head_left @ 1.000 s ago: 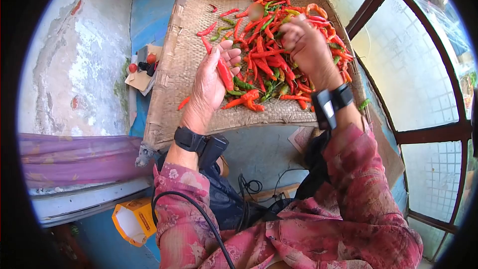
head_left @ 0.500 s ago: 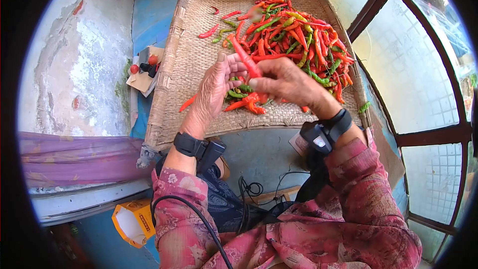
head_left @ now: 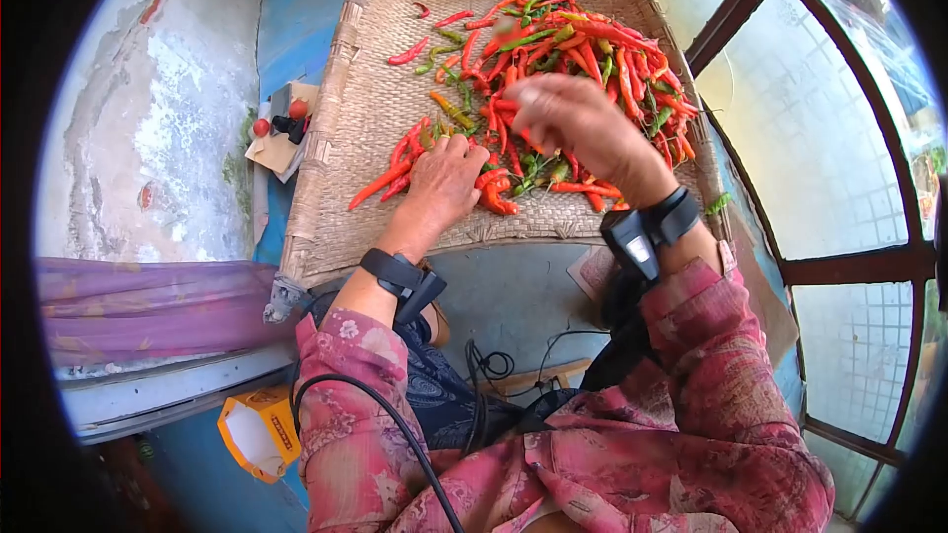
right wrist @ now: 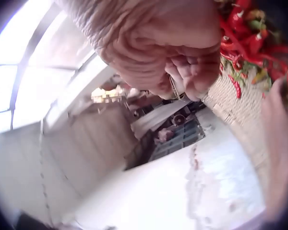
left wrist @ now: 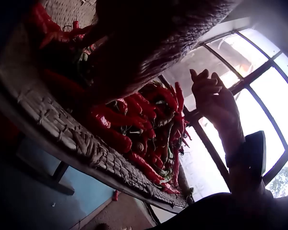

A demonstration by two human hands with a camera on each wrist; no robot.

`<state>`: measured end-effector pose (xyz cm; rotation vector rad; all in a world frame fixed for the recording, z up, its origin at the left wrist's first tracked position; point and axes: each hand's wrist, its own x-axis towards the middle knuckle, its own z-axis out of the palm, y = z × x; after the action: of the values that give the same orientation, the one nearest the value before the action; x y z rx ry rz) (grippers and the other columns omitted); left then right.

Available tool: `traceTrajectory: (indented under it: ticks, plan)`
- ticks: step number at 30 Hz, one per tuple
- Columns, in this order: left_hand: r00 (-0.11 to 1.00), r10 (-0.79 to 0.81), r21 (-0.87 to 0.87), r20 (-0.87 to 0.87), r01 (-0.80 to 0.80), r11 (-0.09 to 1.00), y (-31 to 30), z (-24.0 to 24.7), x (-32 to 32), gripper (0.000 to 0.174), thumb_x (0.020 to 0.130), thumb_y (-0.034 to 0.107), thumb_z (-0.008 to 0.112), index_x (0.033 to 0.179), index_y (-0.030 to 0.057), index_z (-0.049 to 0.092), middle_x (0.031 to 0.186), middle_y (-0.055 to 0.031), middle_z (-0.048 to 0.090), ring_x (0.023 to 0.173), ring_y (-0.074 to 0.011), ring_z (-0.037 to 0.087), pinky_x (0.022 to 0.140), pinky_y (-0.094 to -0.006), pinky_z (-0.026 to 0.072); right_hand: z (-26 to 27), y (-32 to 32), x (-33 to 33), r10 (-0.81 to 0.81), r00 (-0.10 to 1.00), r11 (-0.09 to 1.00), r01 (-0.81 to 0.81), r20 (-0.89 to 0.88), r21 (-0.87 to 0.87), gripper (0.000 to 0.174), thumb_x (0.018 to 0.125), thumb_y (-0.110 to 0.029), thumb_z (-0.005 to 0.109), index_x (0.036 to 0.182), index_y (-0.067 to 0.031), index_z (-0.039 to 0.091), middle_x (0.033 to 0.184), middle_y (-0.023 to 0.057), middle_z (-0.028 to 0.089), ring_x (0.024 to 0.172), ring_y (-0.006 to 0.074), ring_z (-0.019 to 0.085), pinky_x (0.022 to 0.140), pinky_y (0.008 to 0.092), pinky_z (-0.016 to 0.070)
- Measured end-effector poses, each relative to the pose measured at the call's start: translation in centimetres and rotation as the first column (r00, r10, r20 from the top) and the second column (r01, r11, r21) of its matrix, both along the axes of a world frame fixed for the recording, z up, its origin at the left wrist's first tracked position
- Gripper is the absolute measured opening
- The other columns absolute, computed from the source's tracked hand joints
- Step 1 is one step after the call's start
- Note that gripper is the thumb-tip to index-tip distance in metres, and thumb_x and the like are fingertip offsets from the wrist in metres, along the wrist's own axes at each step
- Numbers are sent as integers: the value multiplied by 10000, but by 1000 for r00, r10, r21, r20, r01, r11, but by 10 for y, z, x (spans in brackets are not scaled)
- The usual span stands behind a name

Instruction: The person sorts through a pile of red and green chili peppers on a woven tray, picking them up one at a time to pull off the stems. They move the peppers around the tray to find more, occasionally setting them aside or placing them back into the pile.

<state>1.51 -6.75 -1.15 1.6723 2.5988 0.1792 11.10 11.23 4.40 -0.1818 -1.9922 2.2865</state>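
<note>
A heap of red chilies point(head_left: 642, 59), with green ones mixed in, lies in a shallow woven tray point(head_left: 380, 69). At the near left of the heap my left hand point(head_left: 444, 183), back upward, reaches down over a small group of red chilies point(head_left: 380, 181); its fingertips are hidden, so I cannot tell whether they grip one. My right hand point(head_left: 583, 123), slightly blurred, hovers above the heap with fingers loosely bent. No chili shows in it, in the head view or in the left wrist view, where that raised hand point(left wrist: 213, 98) stands against the window.
Loose chilies, among them a yellow-green one point(head_left: 452, 111), lie across the tray's middle and left. A paned window point(head_left: 810, 128) runs along the right, a peeling wall point(head_left: 148, 128) along the left. Black cable point(head_left: 484, 365) and a yellow box point(head_left: 262, 434) are below.
My left hand has turned from palm up to palm down and lowered onto the tray. The red chili my right hand held is out of it, and that hand has risen away from the left.
</note>
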Motion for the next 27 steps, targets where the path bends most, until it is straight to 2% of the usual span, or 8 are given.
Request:
traceTrajectory:
  ticks: [3,6,9,16,20,24,25,27]
  plan:
    - [999,32,-36,36,-30,999,4,-15,-3,367,659,135,674,997,79,542,954,-121,502,974,-290,503,757,-399,458,-20,-16,-3,162,974,707,0,-161,707,235,813,-224,609,917,-14,623,735,146,631,651,241,613,589,338,476]
    - [999,12,-8,37,-11,1000,3,-9,-3,338,663,130,667,974,76,546,950,-146,499,932,-329,529,741,-422,463,-48,-25,-1,224,973,249,-4,-54,969,269,757,-259,629,905,-36,598,823,166,614,759,337,608,667,417,492]
    - [987,83,113,141,-99,989,2,-12,-4,287,687,100,637,959,72,547,933,-175,502,865,-368,548,711,-447,467,-54,-34,-3,171,980,163,-127,99,978,251,772,-236,596,852,-8,527,842,184,595,784,341,593,653,431,476]
    - [960,39,439,277,-163,884,-2,7,-7,232,735,8,571,959,57,536,876,-188,514,821,-384,551,682,-451,463,-58,-45,-14,122,992,389,-7,-45,921,232,796,-213,591,887,-6,538,707,201,585,686,373,589,601,442,467]
    - [963,33,462,269,-159,873,-2,10,-14,292,739,2,570,1022,58,525,915,-193,524,867,-382,542,720,-439,457,-56,-44,-18,94,976,600,102,-197,793,336,799,-258,637,983,4,539,660,139,585,593,257,595,557,367,460]
    - [983,-33,422,183,-48,905,-10,11,-22,365,730,3,556,1091,35,513,1010,-206,540,937,-363,527,796,-413,451,-33,-43,-15,-39,998,723,69,-58,688,331,801,-227,647,1003,10,534,650,98,586,586,178,578,554,320,458]
    - [988,15,464,152,-84,882,-12,25,-23,425,738,36,569,1154,14,483,1053,-175,550,949,-296,537,844,-366,436,-38,-42,-18,-51,990,724,126,-129,679,289,810,-212,635,967,14,549,651,92,584,577,163,562,541,315,450]
    - [881,-45,693,472,-339,637,-20,69,-12,421,770,80,583,1173,18,477,1043,-125,550,928,-221,535,836,-318,430,-43,-37,-19,-23,983,733,138,-180,666,262,814,-203,626,944,15,559,649,90,583,569,159,554,530,311,442]
